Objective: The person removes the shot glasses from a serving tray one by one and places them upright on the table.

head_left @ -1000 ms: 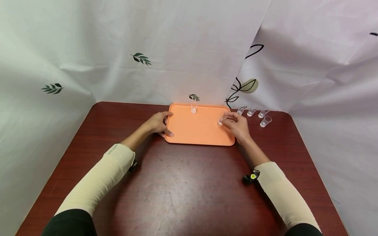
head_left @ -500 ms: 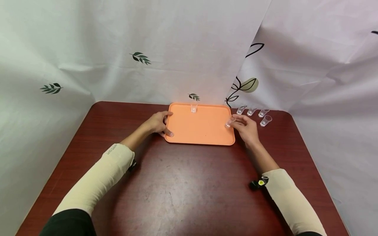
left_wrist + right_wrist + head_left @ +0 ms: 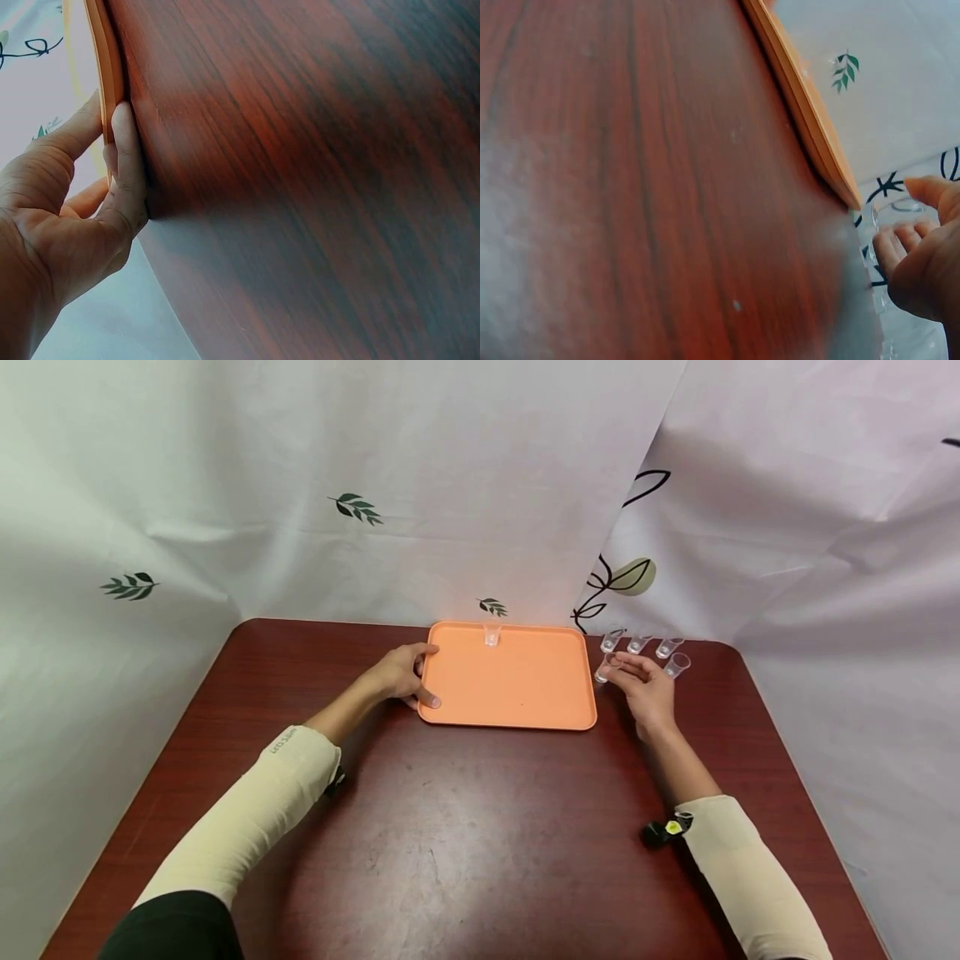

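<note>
My left hand (image 3: 397, 675) grips the left edge of an orange tray (image 3: 517, 693). In the left wrist view the thumb and fingers pinch the tray's rim (image 3: 109, 67). A small clear plastic cup (image 3: 492, 635) stands on the tray near its back edge. My right hand (image 3: 647, 693) pinches another clear cup (image 3: 606, 670) between thumb and fingers, just beyond the tray's right side. In the right wrist view that hand (image 3: 926, 247) is at the right edge, and the see-through cup hardly shows.
Several more clear cups stand at the table's back right, among them one cup (image 3: 611, 642) behind the held one and one cup (image 3: 677, 666) right of my hand. The dark red wooden table (image 3: 465, 827) meets a white patterned cloth (image 3: 420, 460) behind.
My right hand has moved right with its cup, from over the tray's right part to beyond its edge, close to the other cups. The left hand and tray have stayed put.
</note>
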Tool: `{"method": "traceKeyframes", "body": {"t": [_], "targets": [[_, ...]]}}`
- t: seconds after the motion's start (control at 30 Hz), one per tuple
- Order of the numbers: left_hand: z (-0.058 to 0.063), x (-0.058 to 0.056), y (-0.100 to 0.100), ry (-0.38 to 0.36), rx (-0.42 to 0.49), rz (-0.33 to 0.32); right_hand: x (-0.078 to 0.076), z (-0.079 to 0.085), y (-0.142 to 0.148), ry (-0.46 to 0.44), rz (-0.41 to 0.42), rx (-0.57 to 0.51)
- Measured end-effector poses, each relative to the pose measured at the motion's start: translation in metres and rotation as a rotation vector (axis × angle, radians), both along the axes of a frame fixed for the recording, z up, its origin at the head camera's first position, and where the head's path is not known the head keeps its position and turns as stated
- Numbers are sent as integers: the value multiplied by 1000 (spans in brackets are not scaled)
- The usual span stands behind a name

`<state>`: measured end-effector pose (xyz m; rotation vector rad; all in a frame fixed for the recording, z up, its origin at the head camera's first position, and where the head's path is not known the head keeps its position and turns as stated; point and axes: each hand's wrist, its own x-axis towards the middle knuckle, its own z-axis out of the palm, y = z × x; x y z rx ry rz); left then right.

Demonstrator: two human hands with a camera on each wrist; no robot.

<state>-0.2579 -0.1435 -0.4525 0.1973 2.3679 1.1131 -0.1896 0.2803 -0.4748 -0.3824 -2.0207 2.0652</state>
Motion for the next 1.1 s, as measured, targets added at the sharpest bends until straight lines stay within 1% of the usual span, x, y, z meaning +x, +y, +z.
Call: {"method": "traceKeyframes", "body": {"t": [0.13, 0.23, 0.33, 0.37, 0.57, 0.73, 0.87, 1.0, 1.1], "targets": [[1, 0, 1, 1, -4, 0, -2, -1, 7, -17, -66, -15], [0, 0, 3, -2, -1, -2, -3, -3, 14, -41, -119, 9], [-1, -1, 4, -7, -2, -9, -4, -5, 21, -65, -169, -4], [-1, -2, 4, -6, -5, -10, -5, -5, 23, -69, -185, 6], [-1, -2, 4, -5, -19, -7, -8, -6, 26, -70, -263, -16], [0, -1, 2, -7, -15, -5, -10, -5, 29, -72, -297, -37], [0, 0, 1, -10, -20, 0, -11, -7, 32, -71, -318, -32], [1, 0, 1, -9, -24, 3, -12, -6, 34, -79, -326, -16], [1, 0, 0, -11, -25, 6, -11, -5, 34, -97, -323, -25]]}}
